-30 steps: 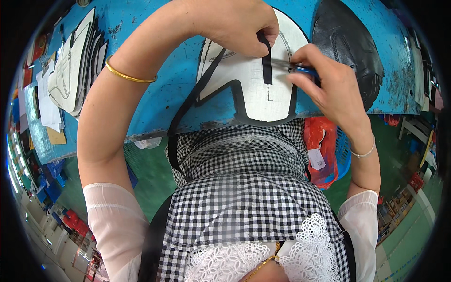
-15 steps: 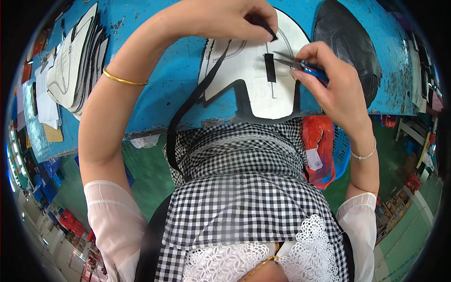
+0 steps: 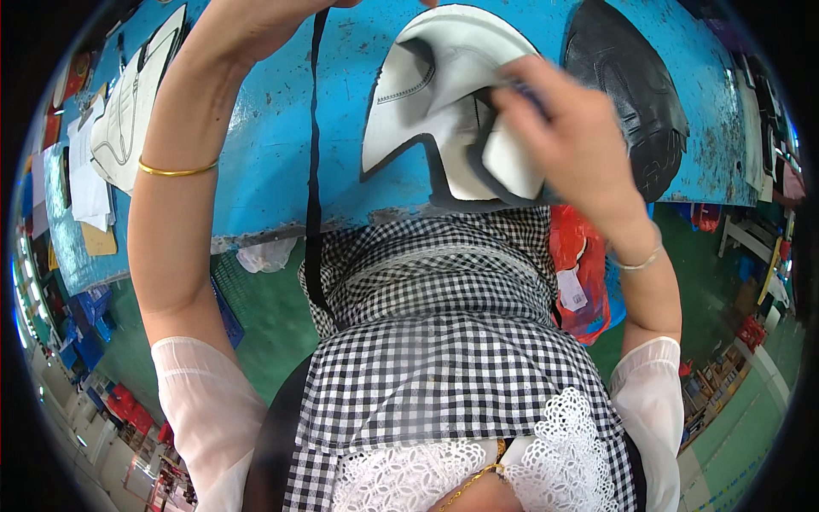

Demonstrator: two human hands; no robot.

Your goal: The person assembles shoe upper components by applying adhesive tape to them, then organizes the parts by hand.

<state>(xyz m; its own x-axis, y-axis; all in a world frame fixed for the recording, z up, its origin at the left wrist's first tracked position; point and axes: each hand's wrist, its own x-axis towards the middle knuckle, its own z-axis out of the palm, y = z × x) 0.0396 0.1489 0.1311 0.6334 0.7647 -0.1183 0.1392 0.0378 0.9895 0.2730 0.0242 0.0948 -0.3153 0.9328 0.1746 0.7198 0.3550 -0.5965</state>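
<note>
My left hand [image 3: 286,10] is at the upper edge of the picture, its fingers mostly cut off. From it a long black strip [image 3: 315,128] hangs nearly straight down past the table edge to my lap. My right hand [image 3: 580,141], smeared by motion, is closed around blue-handled snips [image 3: 531,96], which its fingers mostly hide. It is over a white, flat shoe upper piece [image 3: 397,124] with black edging and stitched lines. The piece is buckled up in the middle, and its lower right part curls beside my right hand.
A stack of white stitched pieces [image 3: 128,119] lies at the left of the blue table [image 3: 256,171]. Black leather-like pieces [image 3: 636,94] lie at the right. Below the table edge are a red plastic bag [image 3: 567,247] and a clear bag [image 3: 266,254].
My left hand has moved up and left, drawing the strip away from the white piece. My right hand has moved slightly inward, and the flat piece has buckled. The short black patch is no longer visible.
</note>
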